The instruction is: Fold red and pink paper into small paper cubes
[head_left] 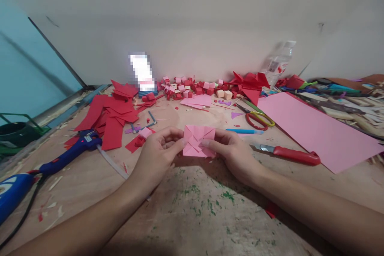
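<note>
A small folded pink paper square (196, 141) is held up just above the table, between both hands. My left hand (162, 148) pinches its left edge, thumb in front. On the right edge, my right hand (232, 148) grips it, its thumb lying over the crossed folds in the middle. Creased flaps and diagonal fold lines show on the side facing me. Right of my right hand lie a blue pen (244, 131) and a red-handled knife (297, 155). Behind my left hand are a small pink cube (145, 133) and a red one.
Red paper strips (112, 126) and a blue glue gun (70, 152) lie left. Several small paper cubes (192, 88) line the wall. Scissors (259, 120), a large pink sheet (315, 128) and a plastic bottle (279, 64) are right. A lit phone (142, 71) stands at the back.
</note>
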`<state>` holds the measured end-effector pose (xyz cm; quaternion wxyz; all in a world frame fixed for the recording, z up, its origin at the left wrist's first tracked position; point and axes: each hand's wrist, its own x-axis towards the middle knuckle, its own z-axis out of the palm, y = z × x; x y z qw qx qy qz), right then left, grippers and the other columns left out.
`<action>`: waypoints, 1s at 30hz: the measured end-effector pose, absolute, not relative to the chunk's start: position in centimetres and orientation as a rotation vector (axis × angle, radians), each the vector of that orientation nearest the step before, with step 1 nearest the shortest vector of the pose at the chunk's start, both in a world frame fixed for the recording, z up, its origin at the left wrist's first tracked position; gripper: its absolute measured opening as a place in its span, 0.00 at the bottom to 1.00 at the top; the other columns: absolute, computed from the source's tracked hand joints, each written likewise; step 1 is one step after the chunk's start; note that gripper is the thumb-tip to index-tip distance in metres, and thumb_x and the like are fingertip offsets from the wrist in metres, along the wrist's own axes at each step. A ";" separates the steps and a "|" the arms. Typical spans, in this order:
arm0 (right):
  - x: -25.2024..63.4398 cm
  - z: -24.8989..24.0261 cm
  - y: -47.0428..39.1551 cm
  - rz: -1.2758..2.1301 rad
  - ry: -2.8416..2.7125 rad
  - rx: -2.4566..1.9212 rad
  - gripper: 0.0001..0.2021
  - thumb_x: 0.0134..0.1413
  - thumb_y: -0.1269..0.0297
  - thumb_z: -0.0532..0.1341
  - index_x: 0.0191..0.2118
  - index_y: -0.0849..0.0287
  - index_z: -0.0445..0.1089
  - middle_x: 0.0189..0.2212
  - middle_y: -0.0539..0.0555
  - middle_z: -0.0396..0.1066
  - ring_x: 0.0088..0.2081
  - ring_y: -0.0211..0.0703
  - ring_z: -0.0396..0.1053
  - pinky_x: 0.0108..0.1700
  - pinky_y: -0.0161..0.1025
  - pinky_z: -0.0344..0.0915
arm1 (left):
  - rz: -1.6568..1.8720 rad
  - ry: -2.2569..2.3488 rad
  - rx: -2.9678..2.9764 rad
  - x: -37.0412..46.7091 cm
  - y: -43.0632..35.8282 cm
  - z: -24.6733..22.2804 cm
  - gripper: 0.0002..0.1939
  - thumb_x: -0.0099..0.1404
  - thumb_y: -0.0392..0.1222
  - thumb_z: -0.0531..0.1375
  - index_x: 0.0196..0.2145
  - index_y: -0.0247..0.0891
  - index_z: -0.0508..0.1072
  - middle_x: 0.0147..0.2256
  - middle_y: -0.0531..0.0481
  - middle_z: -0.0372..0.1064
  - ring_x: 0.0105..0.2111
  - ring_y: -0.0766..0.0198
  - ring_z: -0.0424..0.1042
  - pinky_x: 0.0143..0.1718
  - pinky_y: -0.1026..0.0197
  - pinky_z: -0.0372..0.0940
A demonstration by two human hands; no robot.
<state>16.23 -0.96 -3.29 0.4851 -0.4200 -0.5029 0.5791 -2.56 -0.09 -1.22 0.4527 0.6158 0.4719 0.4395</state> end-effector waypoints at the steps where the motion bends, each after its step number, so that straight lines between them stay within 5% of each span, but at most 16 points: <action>1: 16.2 -3.2 -1.0 1.402 -1.225 -1.035 0.09 0.50 0.59 0.69 0.31 0.60 0.76 0.26 0.50 0.71 0.28 0.39 0.62 0.33 0.37 0.57 | 1.078 1.159 1.520 -2.5 -0.2 -1.2 0.06 0.61 0.43 0.64 0.33 0.40 0.78 0.35 0.48 0.76 0.34 0.59 0.73 0.37 0.58 0.69; 6: 16.1 -3.1 -1.0 1.374 -1.231 -1.100 0.09 0.49 0.59 0.68 0.30 0.60 0.77 0.27 0.52 0.73 0.29 0.40 0.64 0.34 0.39 0.58 | 1.034 1.108 1.492 -2.4 -0.5 -0.9 0.09 0.62 0.46 0.63 0.36 0.40 0.78 0.38 0.46 0.78 0.36 0.56 0.76 0.37 0.58 0.70; 12: 16.2 -2.9 -1.1 1.414 -1.261 -1.092 0.09 0.50 0.58 0.68 0.29 0.60 0.76 0.26 0.51 0.71 0.28 0.40 0.63 0.33 0.38 0.57 | 1.028 1.147 1.577 -2.4 -0.4 -0.7 0.07 0.61 0.44 0.64 0.29 0.40 0.79 0.27 0.51 0.73 0.29 0.60 0.71 0.34 0.60 0.67; 16: 16.3 -3.0 -1.1 1.423 -1.247 -1.100 0.11 0.49 0.57 0.69 0.28 0.61 0.77 0.24 0.51 0.71 0.26 0.38 0.61 0.31 0.37 0.55 | 1.087 1.179 1.546 -2.4 -0.1 -0.9 0.05 0.58 0.43 0.66 0.28 0.40 0.79 0.28 0.50 0.74 0.29 0.60 0.71 0.32 0.60 0.66; 23: 16.4 -3.6 -0.8 1.465 -1.153 -1.001 0.10 0.48 0.63 0.71 0.39 0.56 0.83 0.34 0.55 0.80 0.34 0.43 0.70 0.39 0.40 0.63 | 1.049 1.081 1.198 -2.4 -0.2 -1.3 0.09 0.54 0.41 0.67 0.34 0.39 0.78 0.28 0.52 0.73 0.25 0.65 0.70 0.25 0.66 0.64; 30: 16.4 -3.2 -1.0 1.368 -1.252 -1.115 0.10 0.49 0.66 0.68 0.39 0.55 0.84 0.31 0.53 0.80 0.29 0.39 0.67 0.33 0.38 0.63 | 1.006 1.013 1.239 -2.9 -0.1 -0.9 0.09 0.59 0.47 0.65 0.32 0.39 0.77 0.27 0.52 0.71 0.26 0.62 0.71 0.28 0.61 0.71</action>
